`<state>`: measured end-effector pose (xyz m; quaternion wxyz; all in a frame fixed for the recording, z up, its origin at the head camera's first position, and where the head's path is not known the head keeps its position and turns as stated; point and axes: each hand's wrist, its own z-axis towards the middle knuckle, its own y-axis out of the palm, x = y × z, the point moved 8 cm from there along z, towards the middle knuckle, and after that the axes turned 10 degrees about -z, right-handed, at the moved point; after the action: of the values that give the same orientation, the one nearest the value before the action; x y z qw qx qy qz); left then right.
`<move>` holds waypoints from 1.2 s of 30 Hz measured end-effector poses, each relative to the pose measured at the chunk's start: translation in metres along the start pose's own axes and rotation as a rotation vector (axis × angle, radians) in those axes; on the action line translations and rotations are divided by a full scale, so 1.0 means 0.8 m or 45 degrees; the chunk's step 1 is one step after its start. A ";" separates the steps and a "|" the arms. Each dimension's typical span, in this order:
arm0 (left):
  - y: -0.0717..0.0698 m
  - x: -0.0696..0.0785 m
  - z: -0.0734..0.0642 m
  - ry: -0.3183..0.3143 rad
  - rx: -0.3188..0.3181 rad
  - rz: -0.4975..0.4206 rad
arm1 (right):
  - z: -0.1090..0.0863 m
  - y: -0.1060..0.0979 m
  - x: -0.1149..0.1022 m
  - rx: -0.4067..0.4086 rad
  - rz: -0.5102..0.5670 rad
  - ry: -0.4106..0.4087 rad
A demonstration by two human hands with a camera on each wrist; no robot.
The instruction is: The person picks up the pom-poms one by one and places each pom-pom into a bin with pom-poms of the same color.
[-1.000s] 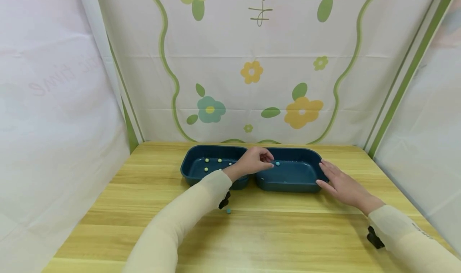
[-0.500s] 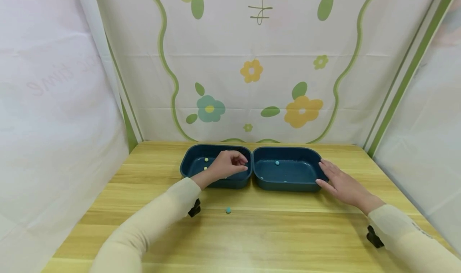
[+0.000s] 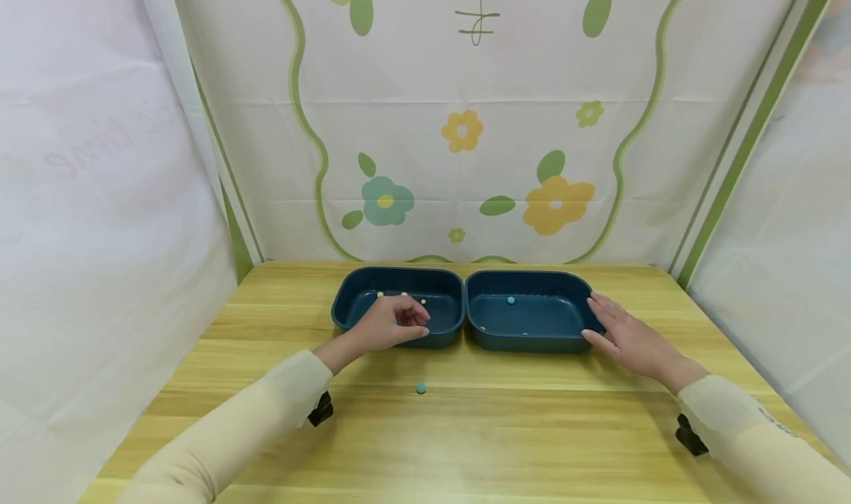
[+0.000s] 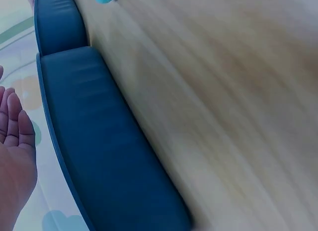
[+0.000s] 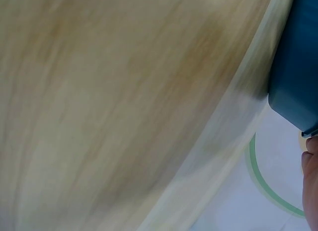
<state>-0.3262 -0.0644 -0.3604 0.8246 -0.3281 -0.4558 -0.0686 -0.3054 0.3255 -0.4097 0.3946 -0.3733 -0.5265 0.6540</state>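
Note:
Above the front part of the left dark blue bin (image 3: 447,334), my left hand (image 3: 380,324) hovers with loosely bent fingers and nothing visible in them. Behind it in that bin sit several small pale balls, among them a yellow one (image 3: 380,295) and a whitish one (image 3: 423,301); the hand hides part of the bin floor. My right hand (image 3: 634,341) rests its extended fingers on the right end of the second dark blue bin (image 3: 532,344). A small blue ball (image 3: 510,300) lies inside that bin. Another blue ball (image 3: 421,388) is on the table in front of the bins.
Both bins stand end to end near the back of the wooden table (image 3: 505,445). A floral cloth (image 3: 412,142) hangs behind it, with pale cloth walls on both sides. Small pale specks show along the right bin's near inner wall.
From over the gap between the bins, my left hand has moved left and toward me over the left bin. The right hand has stayed on the right bin's end.

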 end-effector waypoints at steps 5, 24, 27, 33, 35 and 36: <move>0.000 0.000 -0.017 -0.024 -0.032 -0.039 | 0.000 -0.001 0.000 0.015 0.003 -0.004; 0.048 -0.024 -0.051 -0.165 -0.335 0.003 | -0.001 0.000 -0.001 0.011 0.002 -0.003; 0.055 -0.028 -0.052 -0.209 -0.372 -0.007 | -0.001 0.000 -0.001 0.015 0.007 -0.002; 0.063 -0.037 -0.056 -0.261 -0.396 -0.002 | 0.000 0.000 -0.001 0.017 0.004 -0.004; 0.065 -0.040 -0.056 -0.261 -0.397 -0.005 | 0.000 0.000 -0.001 0.012 0.003 -0.002; 0.066 -0.041 -0.057 -0.261 -0.399 -0.005 | 0.000 0.000 -0.001 0.011 0.003 -0.001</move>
<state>-0.2915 -0.0572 -0.4287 0.7123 -0.4570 -0.5219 -0.1066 -0.3049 0.3252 -0.4094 0.3952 -0.3721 -0.5235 0.6567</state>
